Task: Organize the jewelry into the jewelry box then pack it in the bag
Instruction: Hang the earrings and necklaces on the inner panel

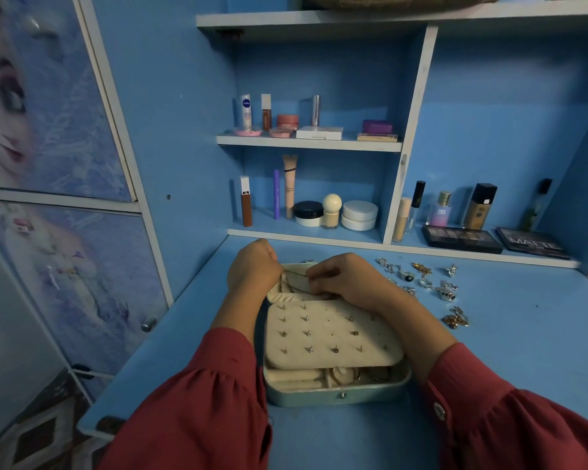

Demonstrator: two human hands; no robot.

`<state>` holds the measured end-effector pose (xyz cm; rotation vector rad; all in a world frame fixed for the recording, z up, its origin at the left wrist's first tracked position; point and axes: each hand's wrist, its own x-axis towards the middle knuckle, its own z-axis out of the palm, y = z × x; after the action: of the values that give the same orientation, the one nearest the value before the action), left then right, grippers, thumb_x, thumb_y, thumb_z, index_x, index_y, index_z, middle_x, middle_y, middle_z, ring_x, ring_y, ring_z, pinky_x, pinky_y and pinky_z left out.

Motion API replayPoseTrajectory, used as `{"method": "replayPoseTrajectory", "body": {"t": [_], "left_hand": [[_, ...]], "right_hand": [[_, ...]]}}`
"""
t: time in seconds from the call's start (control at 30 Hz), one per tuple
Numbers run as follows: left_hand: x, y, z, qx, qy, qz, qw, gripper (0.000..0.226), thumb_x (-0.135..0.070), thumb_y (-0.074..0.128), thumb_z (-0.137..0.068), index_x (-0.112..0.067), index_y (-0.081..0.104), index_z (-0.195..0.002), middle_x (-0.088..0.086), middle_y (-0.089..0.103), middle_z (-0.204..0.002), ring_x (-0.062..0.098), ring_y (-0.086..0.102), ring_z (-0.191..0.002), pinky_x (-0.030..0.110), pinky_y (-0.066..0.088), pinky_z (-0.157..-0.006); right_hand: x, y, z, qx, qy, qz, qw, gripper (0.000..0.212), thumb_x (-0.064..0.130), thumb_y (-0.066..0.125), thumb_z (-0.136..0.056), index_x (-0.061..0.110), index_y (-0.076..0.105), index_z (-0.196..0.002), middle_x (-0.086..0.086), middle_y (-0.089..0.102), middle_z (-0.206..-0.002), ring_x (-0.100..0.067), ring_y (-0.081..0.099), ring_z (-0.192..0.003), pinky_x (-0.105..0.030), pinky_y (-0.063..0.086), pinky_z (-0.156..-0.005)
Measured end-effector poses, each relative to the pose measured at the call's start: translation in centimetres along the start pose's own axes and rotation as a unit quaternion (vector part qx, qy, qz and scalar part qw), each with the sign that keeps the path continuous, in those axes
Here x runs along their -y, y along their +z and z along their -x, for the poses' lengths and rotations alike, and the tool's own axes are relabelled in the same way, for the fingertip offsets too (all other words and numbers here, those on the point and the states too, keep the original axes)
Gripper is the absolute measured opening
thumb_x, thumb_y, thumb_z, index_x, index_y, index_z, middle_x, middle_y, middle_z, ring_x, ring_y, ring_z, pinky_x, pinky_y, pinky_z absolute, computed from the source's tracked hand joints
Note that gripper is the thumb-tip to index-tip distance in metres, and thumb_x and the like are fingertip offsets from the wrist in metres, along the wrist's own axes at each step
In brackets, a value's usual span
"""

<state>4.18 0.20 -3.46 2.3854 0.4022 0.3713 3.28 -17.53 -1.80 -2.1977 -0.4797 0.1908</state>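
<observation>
An open teal jewelry box sits on the blue desk in front of me. Its cream earring panel holds several studs. A thin dark chain necklace stretches over the box's far section. My left hand pinches one end of the chain at the box's far left corner. My right hand pinches the chain further along, over the far edge. Loose rings and chains lie on the desk right of the box. No bag can be seen.
Behind the desk, shelves carry makeup bottles, jars and tubes. Two eyeshadow palettes lie at the back right near more bottles. A cupboard with a printed door stands on the left. The desk's front left edge is near.
</observation>
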Motion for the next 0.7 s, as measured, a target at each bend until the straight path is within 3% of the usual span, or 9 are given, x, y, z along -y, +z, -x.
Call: {"method": "replayPoseTrajectory", "body": {"t": [0.43,0.6,0.7], "left_hand": [[-0.1,-0.6,0.2,0.026,0.028,-0.058,0.998,0.025,-0.001,0.057,-0.081,-0.025,0.053,-0.075,0.000,0.060,-0.089,0.020,0.060,-0.078,0.028,0.041,-0.056],[0.0,-1.4,0.5,0.050,0.039,-0.043,0.997,0.025,0.000,0.059,-0.078,-0.025,0.057,-0.074,-0.003,0.060,-0.084,0.018,0.060,-0.081,0.031,0.049,-0.066],[0.2,-1.9,0.7,0.092,0.046,-0.008,0.995,0.026,0.002,0.064,-0.076,-0.023,0.063,-0.070,-0.004,0.063,-0.080,0.018,0.062,-0.083,0.033,0.053,-0.073]], "right_hand": [[-0.1,0.0,-0.2,0.011,0.006,0.017,1.000,0.029,0.014,0.068,-0.086,0.017,0.069,-0.115,0.006,0.068,-0.101,0.001,0.063,-0.076,-0.002,0.043,-0.065],[-0.2,0.0,-0.3,0.009,-0.005,0.014,1.000,0.028,0.012,0.068,-0.086,0.016,0.069,-0.114,0.005,0.068,-0.104,-0.001,0.064,-0.080,-0.004,0.045,-0.067],[-0.3,0.0,-0.2,0.004,-0.010,-0.008,1.000,0.026,0.008,0.065,-0.088,0.014,0.068,-0.112,0.004,0.070,-0.095,-0.002,0.066,-0.074,-0.006,0.049,-0.065]]}}
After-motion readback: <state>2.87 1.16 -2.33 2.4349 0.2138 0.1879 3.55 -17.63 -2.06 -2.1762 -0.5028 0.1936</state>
